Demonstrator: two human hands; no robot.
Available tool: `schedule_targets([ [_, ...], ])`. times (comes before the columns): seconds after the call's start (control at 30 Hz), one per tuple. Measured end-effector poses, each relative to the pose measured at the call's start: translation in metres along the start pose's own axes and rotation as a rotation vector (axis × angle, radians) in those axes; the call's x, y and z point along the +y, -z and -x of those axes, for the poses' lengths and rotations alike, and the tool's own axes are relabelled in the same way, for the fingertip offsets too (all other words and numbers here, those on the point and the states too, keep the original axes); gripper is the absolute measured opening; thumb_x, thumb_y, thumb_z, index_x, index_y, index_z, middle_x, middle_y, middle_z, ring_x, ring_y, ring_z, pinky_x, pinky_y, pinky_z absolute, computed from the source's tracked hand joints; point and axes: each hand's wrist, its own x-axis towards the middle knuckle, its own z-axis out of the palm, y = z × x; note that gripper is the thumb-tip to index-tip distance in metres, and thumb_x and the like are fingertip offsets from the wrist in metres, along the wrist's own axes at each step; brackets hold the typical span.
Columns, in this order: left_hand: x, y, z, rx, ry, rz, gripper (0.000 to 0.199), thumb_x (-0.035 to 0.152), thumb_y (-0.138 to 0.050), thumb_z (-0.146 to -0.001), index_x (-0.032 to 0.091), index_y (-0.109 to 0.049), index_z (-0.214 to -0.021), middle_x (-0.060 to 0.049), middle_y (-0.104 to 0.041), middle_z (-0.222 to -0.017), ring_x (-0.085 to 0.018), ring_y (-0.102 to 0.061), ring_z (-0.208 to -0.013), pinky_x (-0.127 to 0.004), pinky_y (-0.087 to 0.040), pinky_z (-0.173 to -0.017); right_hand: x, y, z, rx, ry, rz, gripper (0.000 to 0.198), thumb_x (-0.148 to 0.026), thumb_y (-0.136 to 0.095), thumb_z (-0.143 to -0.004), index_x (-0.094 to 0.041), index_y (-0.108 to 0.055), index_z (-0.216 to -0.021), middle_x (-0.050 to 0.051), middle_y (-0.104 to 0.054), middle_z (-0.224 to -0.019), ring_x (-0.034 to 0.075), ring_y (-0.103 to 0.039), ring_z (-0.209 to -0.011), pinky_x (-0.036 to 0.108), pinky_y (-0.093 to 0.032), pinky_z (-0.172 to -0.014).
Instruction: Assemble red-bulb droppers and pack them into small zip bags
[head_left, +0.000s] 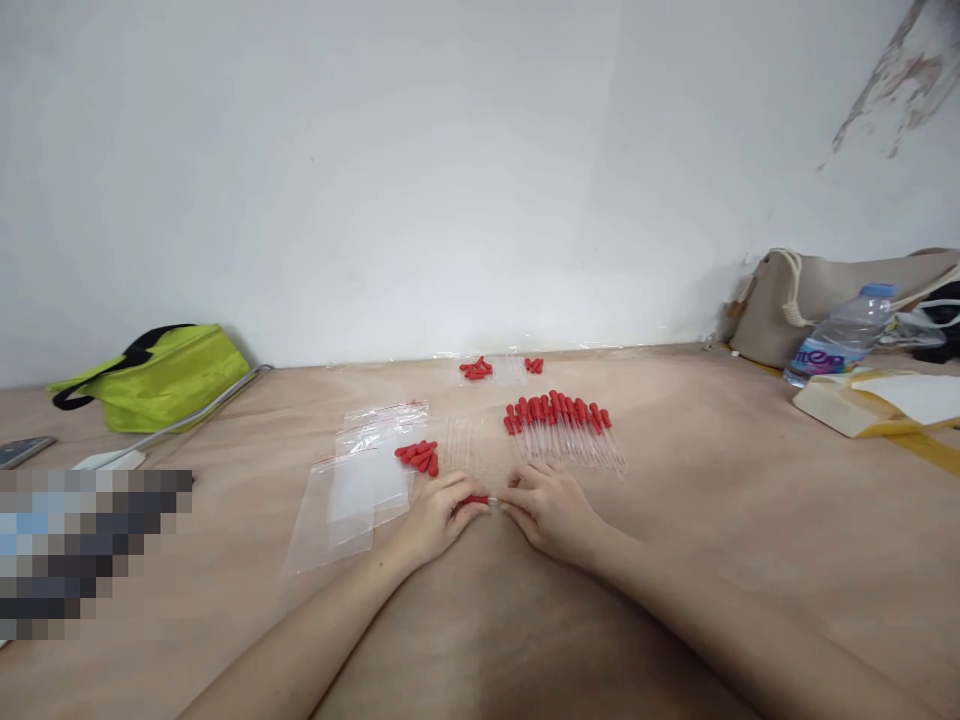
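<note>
Between thumb and fingers, my left hand (442, 515) grips a red rubber dropper bulb (474, 499). My right hand (551, 510) pinches a thin clear glass tube (493, 501), its end meeting the bulb's mouth; how deep it sits I cannot tell. Just beyond my left hand lies a small pile of loose red bulbs (420, 456). Several bare glass tubes (465, 440) rest beside that pile. Past my right hand, many droppers with red bulbs fitted (562, 420) lie in a fanned row, tips toward me.
Clear zip bags (367, 490) overlap left of my left hand. By the wall are more red bulbs (476, 369) and tubes (512, 371). A yellow-green bag (169, 375) and a phone (24, 452) are left. To the right stand a water bottle (844, 335) and a beige bag (772, 310).
</note>
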Motion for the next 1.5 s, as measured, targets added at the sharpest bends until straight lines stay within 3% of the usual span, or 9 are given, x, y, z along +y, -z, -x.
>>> schedule_targets([
  [0.13,-0.006,-0.002,0.001,0.121,0.032,0.020,0.019,0.024,-0.048,-0.085,0.019,-0.058,-0.101,-0.005,-0.057,-0.088,-0.015,-0.054,-0.077,-0.027,-0.044,-0.070,0.000,0.009,-0.002,-0.053,-0.046,0.064,0.019,-0.020,-0.048,-0.079,-0.018,-0.064,-0.071,0.005,-0.061,-0.071,0.016,-0.050,-0.074,0.029,-0.031,-0.068],
  [0.27,-0.009,-0.004,0.002,0.269,0.148,0.007,0.025,0.025,-0.049,-0.083,0.018,-0.053,-0.107,-0.004,-0.053,-0.083,-0.014,-0.051,-0.070,-0.025,-0.043,-0.063,0.011,0.015,-0.013,-0.100,-0.397,-0.129,0.020,-0.024,-0.047,-0.078,-0.018,-0.064,-0.069,0.003,-0.063,-0.066,0.013,-0.054,-0.064,0.023,-0.034,-0.058],
  [0.33,-0.009,-0.003,0.002,0.233,0.152,-0.006,0.017,0.025,-0.049,-0.083,0.017,-0.057,-0.096,-0.002,-0.052,-0.076,-0.013,-0.050,-0.066,-0.023,-0.041,-0.059,0.018,0.014,-0.025,-0.103,-0.577,-0.159,0.022,-0.028,-0.046,-0.077,-0.018,-0.063,-0.067,0.003,-0.064,-0.066,0.013,-0.056,-0.061,0.022,-0.033,-0.053],
  [0.43,-0.005,-0.002,0.002,0.109,0.110,-0.025,0.013,0.022,-0.048,-0.083,0.017,-0.060,-0.082,-0.001,-0.052,-0.070,-0.011,-0.049,-0.061,-0.022,-0.038,-0.056,0.025,0.006,-0.047,-0.088,-0.708,-0.038,0.023,-0.031,-0.046,-0.076,-0.018,-0.064,-0.070,0.005,-0.065,-0.072,0.017,-0.059,-0.068,0.024,-0.036,-0.055],
  [0.73,-0.001,-0.001,0.001,0.053,0.088,-0.014,0.020,0.026,-0.055,-0.077,0.016,-0.046,-0.062,0.003,-0.045,-0.060,-0.008,-0.041,-0.052,-0.019,-0.032,-0.049,0.025,-0.018,-0.082,-0.204,-0.786,0.140,0.031,-0.031,-0.041,-0.077,-0.013,-0.065,-0.088,0.014,-0.066,-0.087,0.024,-0.062,-0.082,0.030,-0.042,-0.064],
  [1.07,0.004,-0.002,0.001,0.074,0.125,-0.086,0.011,0.026,-0.051,-0.079,0.018,-0.049,-0.071,0.004,-0.045,-0.059,-0.010,-0.043,-0.053,-0.021,-0.034,-0.052,0.020,-0.015,-0.088,-0.204,-0.765,0.128,0.034,-0.034,-0.040,-0.080,-0.013,-0.064,-0.091,0.015,-0.065,-0.089,0.025,-0.061,-0.084,0.032,-0.043,-0.067],
  [1.17,-0.008,0.012,-0.003,0.234,0.182,-0.185,0.014,0.028,-0.047,-0.081,0.018,-0.051,-0.072,0.000,-0.053,-0.067,-0.014,-0.050,-0.067,-0.025,-0.039,-0.063,0.013,-0.018,-0.098,-0.228,-0.747,0.093,0.032,-0.035,-0.043,-0.078,-0.013,-0.063,-0.092,0.015,-0.065,-0.092,0.025,-0.061,-0.086,0.032,-0.044,-0.067],
  [1.3,-0.046,0.046,-0.005,0.434,0.402,-0.346,0.017,0.034,-0.050,-0.077,0.018,-0.057,-0.078,-0.004,-0.058,-0.081,-0.020,-0.053,-0.078,-0.030,-0.040,-0.069,0.010,-0.025,-0.109,-0.271,-0.766,0.057,0.028,-0.030,-0.048,-0.075,-0.014,-0.064,-0.091,0.015,-0.065,-0.093,0.025,-0.062,-0.085,0.032,-0.045,-0.066],
  [1.5,-0.076,0.065,0.000,0.270,0.571,-0.283,0.029,0.043,-0.051,-0.073,0.017,-0.062,-0.081,-0.005,-0.061,-0.085,-0.020,-0.055,-0.077,-0.029,-0.042,-0.067,0.013,-0.030,-0.117,-0.313,-0.804,0.017,0.029,-0.028,-0.053,-0.070,-0.013,-0.065,-0.091,0.016,-0.065,-0.093,0.025,-0.062,-0.084,0.031,-0.045,-0.064],
])
